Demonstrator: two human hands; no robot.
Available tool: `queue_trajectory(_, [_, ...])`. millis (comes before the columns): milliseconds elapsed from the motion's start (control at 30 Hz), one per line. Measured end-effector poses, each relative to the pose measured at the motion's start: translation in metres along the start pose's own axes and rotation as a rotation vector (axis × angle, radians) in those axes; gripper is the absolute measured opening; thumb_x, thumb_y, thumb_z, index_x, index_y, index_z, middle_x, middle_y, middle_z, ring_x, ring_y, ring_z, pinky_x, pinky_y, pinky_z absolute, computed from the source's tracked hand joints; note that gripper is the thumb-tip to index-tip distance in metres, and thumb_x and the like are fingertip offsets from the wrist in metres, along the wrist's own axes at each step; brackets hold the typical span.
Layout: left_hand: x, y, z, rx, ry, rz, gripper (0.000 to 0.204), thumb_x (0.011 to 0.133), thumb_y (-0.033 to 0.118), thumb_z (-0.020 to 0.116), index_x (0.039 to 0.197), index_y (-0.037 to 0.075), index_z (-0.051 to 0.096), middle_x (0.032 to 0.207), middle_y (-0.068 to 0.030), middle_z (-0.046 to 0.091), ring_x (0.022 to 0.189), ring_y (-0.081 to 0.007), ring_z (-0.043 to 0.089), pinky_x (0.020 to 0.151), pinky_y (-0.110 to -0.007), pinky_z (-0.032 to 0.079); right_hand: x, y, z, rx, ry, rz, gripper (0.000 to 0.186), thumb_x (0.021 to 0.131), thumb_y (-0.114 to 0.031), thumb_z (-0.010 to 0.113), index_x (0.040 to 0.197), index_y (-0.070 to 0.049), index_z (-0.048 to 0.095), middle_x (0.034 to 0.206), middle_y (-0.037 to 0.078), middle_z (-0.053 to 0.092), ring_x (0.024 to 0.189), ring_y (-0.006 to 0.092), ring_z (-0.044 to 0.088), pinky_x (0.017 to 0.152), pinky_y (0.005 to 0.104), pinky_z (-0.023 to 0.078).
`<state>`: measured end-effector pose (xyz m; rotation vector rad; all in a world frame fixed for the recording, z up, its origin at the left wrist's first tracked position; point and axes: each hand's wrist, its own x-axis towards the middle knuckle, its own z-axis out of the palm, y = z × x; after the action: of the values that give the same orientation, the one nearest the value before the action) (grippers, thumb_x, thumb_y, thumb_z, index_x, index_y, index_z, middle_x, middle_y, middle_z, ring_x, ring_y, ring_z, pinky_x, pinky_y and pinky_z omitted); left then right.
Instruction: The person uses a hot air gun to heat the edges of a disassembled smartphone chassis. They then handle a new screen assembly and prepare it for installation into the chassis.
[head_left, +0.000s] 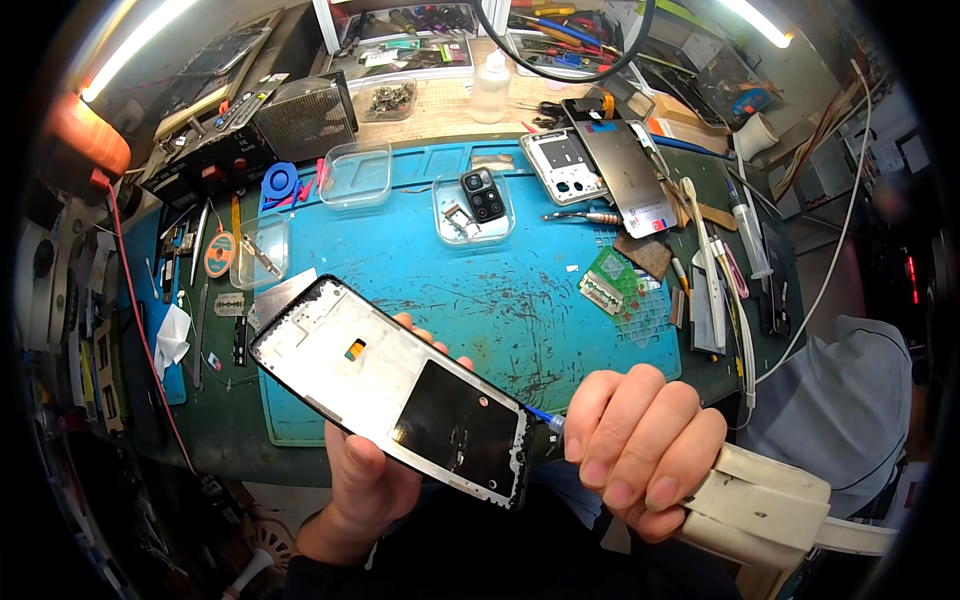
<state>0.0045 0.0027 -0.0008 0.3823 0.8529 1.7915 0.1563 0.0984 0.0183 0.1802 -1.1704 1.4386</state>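
Note:
My left hand grips a phone frame from below, thumb at its near edge and fingertips showing behind the far edge. The frame is tilted, with a bare silvery inner face, a black rectangular patch and a small opening. In my right hand is a cream-coloured corded tool, its bulky body at the heel of my hand. A thin blue nozzle tip pokes out past my right fingers at the frame's right edge. Whether the tip touches the frame cannot be made out.
A blue work mat covers the bench. On it stand a clear box with a camera module, phone covers and razor blades. A clear bottle stands at the back. Tools and a white cable lie right.

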Motion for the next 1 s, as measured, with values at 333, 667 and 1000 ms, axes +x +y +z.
queue_trajectory(333, [0.0003,0.0003,0.0010,-0.006,0.001,0.009,0.113,0.073,0.058,0.083,0.147,-0.002,0.023,0.135,-0.0142,0.045,0.128,-0.0260,0.050,0.112,-0.051,0.041,-0.0001,-0.0018,0.0013,-0.017,0.019,0.027,0.016,0.090,-0.015,0.075,0.087,-0.007,0.061,0.084,0.007,0.063,0.078,0.0197,0.059,0.068,0.0337,0.053])
queue_trajectory(667, [-0.0011,0.0012,0.0026,-0.004,0.015,0.014,0.113,0.072,0.057,0.084,0.148,-0.002,0.023,0.136,-0.0139,0.045,0.128,-0.0257,0.050,0.113,-0.051,0.041,0.0005,-0.0054,0.0004,-0.028,0.011,0.063,0.016,0.088,-0.013,0.075,0.087,-0.006,0.061,0.083,0.007,0.062,0.078,0.0191,0.059,0.068,0.0334,0.053])
queue_trajectory(1000, [-0.0011,0.0003,0.0050,-0.004,0.024,0.024,0.115,0.069,0.055,0.087,0.147,0.000,0.024,0.134,-0.0119,0.044,0.128,-0.0246,0.049,0.113,-0.050,0.041,0.0009,-0.0054,-0.0026,-0.050,-0.005,0.077,0.014,0.087,-0.008,0.075,0.088,-0.006,0.061,0.084,0.007,0.062,0.078,0.0190,0.060,0.068,0.0334,0.052])
